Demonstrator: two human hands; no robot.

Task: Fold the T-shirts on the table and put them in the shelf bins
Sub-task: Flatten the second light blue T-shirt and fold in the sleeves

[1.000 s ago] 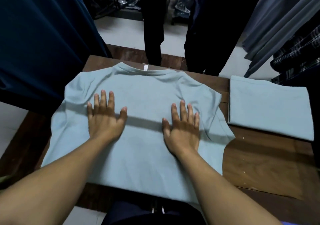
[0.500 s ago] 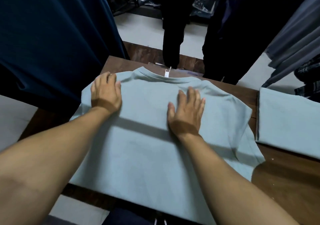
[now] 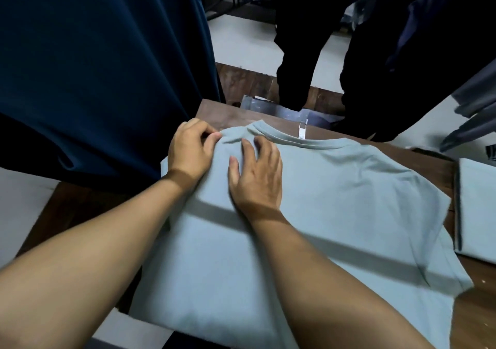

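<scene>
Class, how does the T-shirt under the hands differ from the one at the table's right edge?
The spread T-shirt lies open, collar showing; the folded T-shirt has straight, folded edges. Left hand and right hand touch the spread T-shirt; nothing touches the folded T-shirt. Both are pale blue-green.

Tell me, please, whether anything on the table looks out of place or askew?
Nothing is spilled or damaged. The shirt is bunched at the shoulder by the collar, where the left hand pinches it and the right hand presses beside it; the rest lies mostly flat.
</scene>
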